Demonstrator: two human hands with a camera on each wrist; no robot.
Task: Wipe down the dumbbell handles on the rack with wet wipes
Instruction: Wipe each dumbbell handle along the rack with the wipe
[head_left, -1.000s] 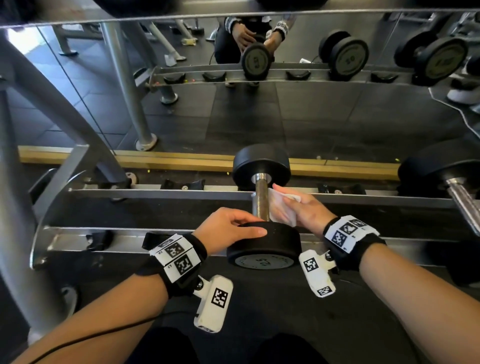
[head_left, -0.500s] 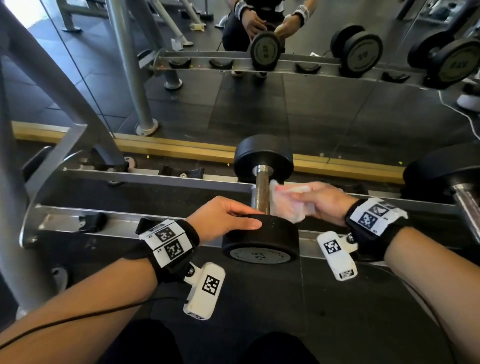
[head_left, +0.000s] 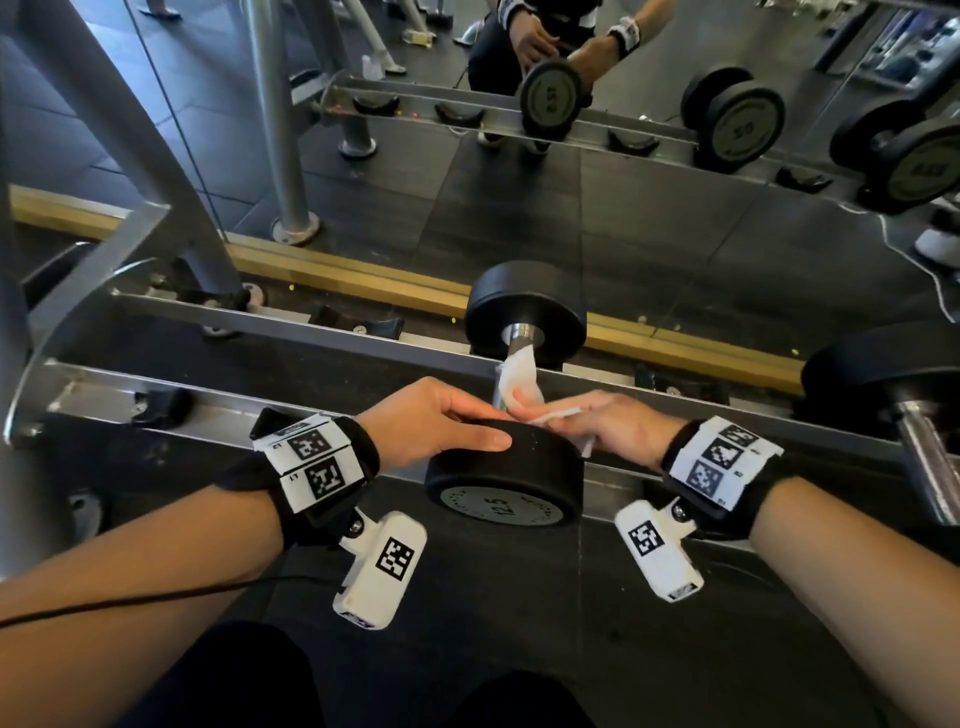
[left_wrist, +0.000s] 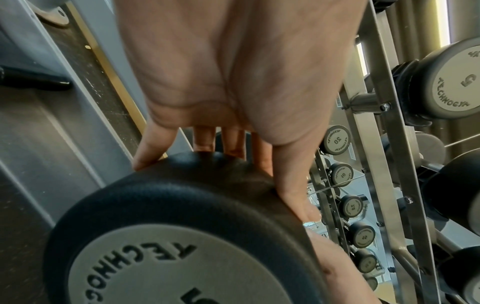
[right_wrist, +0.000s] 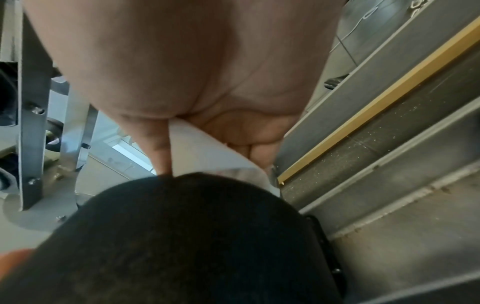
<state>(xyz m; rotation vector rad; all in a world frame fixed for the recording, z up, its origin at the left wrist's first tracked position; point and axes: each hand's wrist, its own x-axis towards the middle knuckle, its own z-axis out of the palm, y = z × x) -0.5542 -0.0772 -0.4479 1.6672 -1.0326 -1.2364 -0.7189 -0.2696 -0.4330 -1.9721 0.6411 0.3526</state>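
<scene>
A black 12.5 dumbbell (head_left: 519, 467) lies across the two rack rails, with its near head (left_wrist: 182, 226) toward me and its steel handle (head_left: 521, 336) running to the far head. My left hand (head_left: 441, 426) rests flat on top of the near head, with the fingers (left_wrist: 231, 142) laid over its rim and the thumb along its edge. My right hand (head_left: 613, 426) pinches a white wet wipe (head_left: 519, 379) against the handle just behind the near head (right_wrist: 182, 236). The wipe (right_wrist: 202, 150) sticks up along the handle toward the far head and hides most of it.
A second, bigger dumbbell (head_left: 883, 384) sits on the rack at the right. Black cradles (head_left: 156, 408) stand bare on the front rail (head_left: 218, 415) to the left. A floor mirror (head_left: 571, 208) behind the rack shows my reflection. More dumbbells (left_wrist: 449, 82) fill a rack seen from the left wrist.
The right hand drew the wipe off to the right of the handle, then brought it back onto the handle. The left hand stayed on the near head. My head moved closer.
</scene>
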